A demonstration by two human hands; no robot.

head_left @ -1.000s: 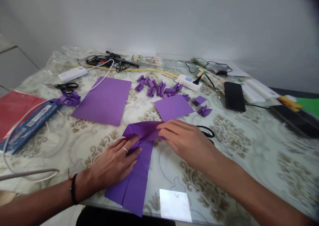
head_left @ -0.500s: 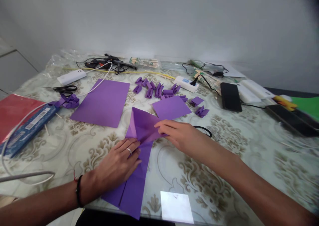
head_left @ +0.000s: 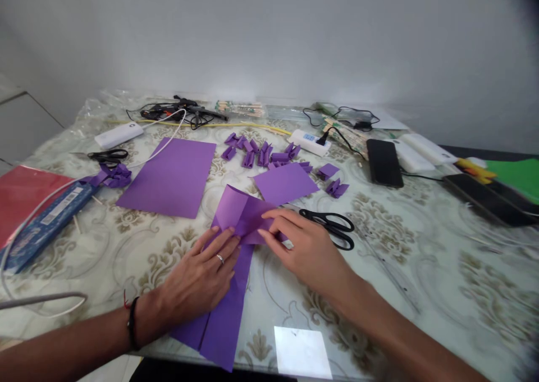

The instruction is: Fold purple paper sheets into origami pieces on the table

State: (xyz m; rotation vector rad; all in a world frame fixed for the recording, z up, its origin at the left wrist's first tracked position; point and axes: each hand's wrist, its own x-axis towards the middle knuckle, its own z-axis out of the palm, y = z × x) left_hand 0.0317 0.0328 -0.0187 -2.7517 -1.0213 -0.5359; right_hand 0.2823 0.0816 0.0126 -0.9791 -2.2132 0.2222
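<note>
A long purple paper (head_left: 227, 320) lies near the table's front edge, its top end partly folded over and standing up in a curve. My left hand (head_left: 208, 275) lies on it with fingers spread flat, just below the raised fold. On the right, my right hand (head_left: 298, 239) pinches the paper's flap between thumb and fingers. Black-handled scissors (head_left: 332, 223) rest beside the right hand, blades partly hidden behind it. A smaller purple sheet (head_left: 286, 183) and a larger one (head_left: 172, 174) lie beyond my hands.
Several small folded purple pieces (head_left: 264, 154) lie farther back, near a white power strip (head_left: 309, 141). At right are phones (head_left: 384, 163) and green paper (head_left: 516, 180). A blue box (head_left: 50, 222), red paper (head_left: 25, 196), crumpled purple paper (head_left: 113, 176) and a second pair of scissors (head_left: 108, 155) are at left.
The paper's top flap has rolled over farther toward the right. My right hand has shifted its pinch and turned downward, uncovering the scissors beside it. My left hand stays pressing on the paper.
</note>
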